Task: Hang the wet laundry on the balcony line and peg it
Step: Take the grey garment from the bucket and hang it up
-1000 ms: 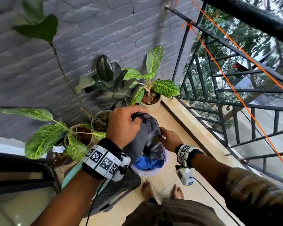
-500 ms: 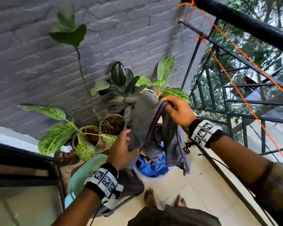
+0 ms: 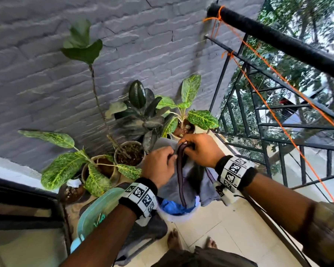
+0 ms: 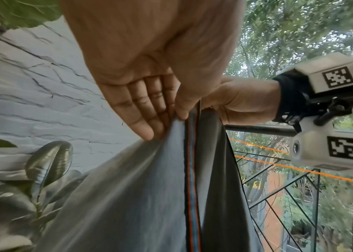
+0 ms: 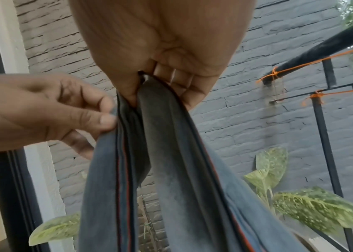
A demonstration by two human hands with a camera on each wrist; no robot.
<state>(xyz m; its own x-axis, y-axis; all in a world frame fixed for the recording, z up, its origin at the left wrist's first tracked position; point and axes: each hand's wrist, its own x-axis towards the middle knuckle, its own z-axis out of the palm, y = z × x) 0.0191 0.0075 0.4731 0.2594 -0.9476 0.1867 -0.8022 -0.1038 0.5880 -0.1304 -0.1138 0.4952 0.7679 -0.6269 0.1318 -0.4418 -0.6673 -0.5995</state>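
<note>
A wet grey garment (image 3: 174,182) with a dark, orange-striped hem hangs from both hands above a white bucket (image 3: 169,216) holding blue laundry (image 3: 172,206). My left hand (image 3: 159,166) pinches the garment's top edge between thumb and fingers (image 4: 149,110). My right hand (image 3: 200,149) grips the bunched hem right beside it, its fingers (image 5: 177,81) curled round the fabric (image 5: 166,153). Two orange lines (image 3: 278,78) run from the black railing (image 3: 278,39) at the upper right. No pegs show.
Several potted plants (image 3: 139,120) stand against the grey brick wall (image 3: 46,64) just behind the garment. A teal basin (image 3: 96,211) lies at the lower left beside a dark door frame. The metal balustrade (image 3: 278,132) closes the right side. My bare feet stand on pale tiles.
The left hand rose from the garment's lower folds to its top edge, beside the right hand. The right hand stayed high on the hem. The camera tilted up, showing more railing.
</note>
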